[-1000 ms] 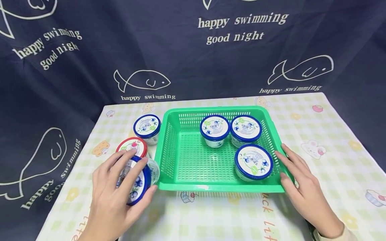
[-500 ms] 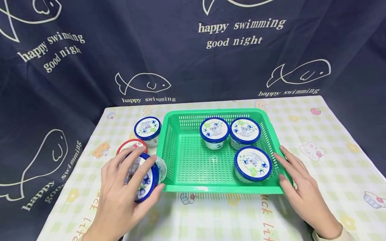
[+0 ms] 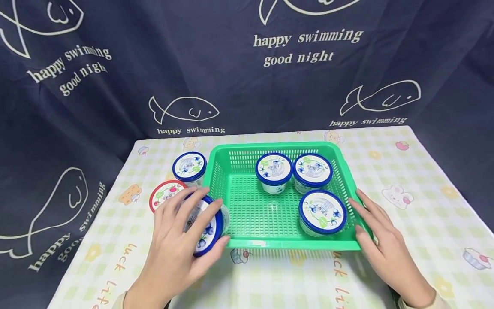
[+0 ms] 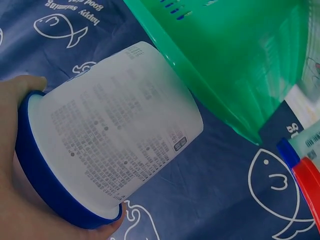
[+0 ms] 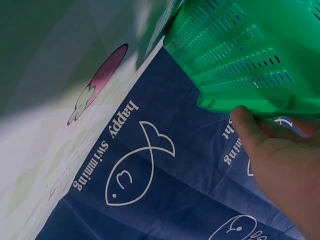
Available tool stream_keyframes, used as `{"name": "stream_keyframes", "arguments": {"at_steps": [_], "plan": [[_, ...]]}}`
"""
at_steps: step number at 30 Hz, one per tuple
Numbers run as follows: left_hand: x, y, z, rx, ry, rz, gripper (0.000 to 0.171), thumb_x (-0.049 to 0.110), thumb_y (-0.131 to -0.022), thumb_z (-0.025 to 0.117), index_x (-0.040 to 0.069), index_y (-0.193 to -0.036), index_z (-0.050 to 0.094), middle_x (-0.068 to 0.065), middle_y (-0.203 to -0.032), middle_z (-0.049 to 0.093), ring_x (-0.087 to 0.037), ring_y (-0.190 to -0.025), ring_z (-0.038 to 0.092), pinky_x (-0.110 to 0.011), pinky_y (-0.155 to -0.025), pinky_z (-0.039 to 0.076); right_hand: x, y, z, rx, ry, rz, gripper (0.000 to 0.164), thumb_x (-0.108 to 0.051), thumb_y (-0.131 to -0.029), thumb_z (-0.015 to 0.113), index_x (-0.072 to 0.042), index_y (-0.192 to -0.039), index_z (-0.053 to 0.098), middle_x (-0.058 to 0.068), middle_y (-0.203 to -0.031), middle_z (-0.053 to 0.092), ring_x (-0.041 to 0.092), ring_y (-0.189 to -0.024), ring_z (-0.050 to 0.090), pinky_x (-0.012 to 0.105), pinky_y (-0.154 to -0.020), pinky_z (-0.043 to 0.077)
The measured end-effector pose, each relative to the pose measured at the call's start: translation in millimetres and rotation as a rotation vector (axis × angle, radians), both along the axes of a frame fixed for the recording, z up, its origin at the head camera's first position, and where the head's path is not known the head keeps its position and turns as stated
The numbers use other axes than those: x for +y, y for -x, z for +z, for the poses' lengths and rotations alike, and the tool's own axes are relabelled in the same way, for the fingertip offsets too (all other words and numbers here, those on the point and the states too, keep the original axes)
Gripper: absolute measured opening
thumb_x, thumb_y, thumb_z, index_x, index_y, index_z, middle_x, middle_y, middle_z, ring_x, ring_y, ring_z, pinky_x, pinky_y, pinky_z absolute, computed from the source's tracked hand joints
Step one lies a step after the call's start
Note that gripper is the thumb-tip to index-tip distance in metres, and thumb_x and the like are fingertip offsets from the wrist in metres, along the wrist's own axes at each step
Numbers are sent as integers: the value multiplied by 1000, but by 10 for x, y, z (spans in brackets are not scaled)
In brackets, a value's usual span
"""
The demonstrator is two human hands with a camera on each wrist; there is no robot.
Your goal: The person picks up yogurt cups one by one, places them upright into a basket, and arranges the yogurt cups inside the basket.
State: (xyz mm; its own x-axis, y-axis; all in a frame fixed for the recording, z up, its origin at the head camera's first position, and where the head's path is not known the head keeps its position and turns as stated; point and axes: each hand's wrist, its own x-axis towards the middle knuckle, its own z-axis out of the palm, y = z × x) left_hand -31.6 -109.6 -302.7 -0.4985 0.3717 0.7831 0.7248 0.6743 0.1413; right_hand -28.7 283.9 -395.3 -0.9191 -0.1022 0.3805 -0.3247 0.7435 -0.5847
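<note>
My left hand (image 3: 175,244) grips a tub with a blue lid and blueberry print (image 3: 208,234) by its lid, tilted, at the left front corner of the green basket (image 3: 266,244). The left wrist view shows this tub's translucent printed side (image 4: 120,125) next to the basket wall (image 4: 220,85). Straight fingers of my right hand (image 3: 390,253) rest over the basket's right rim, near its front corner. Inside stand three blue-lidded tubs, one at the back middle (image 3: 274,168), one at the back right (image 3: 313,170) and one at the front right (image 3: 323,211).
A red-lidded tub (image 3: 160,195) stands left of the basket, partly behind my left hand. Another blue-lidded tub (image 3: 189,166) is behind it, close to the basket's left rim. A checked cloth (image 3: 420,249) covers the table, and a dark blue curtain (image 3: 247,86) hangs behind.
My left hand has moved right with the tilted tub, from over the red-lidded tub to the basket's left rim. More of the red lid shows. My right hand stays on the rim.
</note>
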Motion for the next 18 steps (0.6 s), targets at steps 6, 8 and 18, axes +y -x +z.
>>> {"name": "stream_keyframes", "arguments": {"at_steps": [6, 8, 18], "plan": [[80, 43, -3, -8, 2, -15, 45, 45, -97, 55, 10, -123, 68, -17, -133, 59, -43, -120, 50, -59, -91, 32, 1, -3, -2, -3, -15, -8, 57, -3, -94, 56, -16, -149, 47, -3, -162, 29, 11, -148, 23, 8, -108, 13], [100, 53, -3, -9, 4, -19, 45, 45, -97, 55, 10, -122, 69, -17, -133, 59, -43, -119, 51, -59, -90, 32, 4, -4, 0, -3, -15, -8, 58, -3, -94, 57, -16, -149, 48, -2, -162, 29, 12, -148, 23, 8, -108, 13], [163, 114, -12, -35, 13, -62, 44, 44, -97, 56, 11, -124, 68, -16, -132, 59, -42, -120, 51, -59, -97, 31, 0, -9, 12, -5, -19, -6, 58, -4, -94, 57, -17, -150, 47, -2, -162, 29, 11, -147, 24, 7, -108, 13]]}}
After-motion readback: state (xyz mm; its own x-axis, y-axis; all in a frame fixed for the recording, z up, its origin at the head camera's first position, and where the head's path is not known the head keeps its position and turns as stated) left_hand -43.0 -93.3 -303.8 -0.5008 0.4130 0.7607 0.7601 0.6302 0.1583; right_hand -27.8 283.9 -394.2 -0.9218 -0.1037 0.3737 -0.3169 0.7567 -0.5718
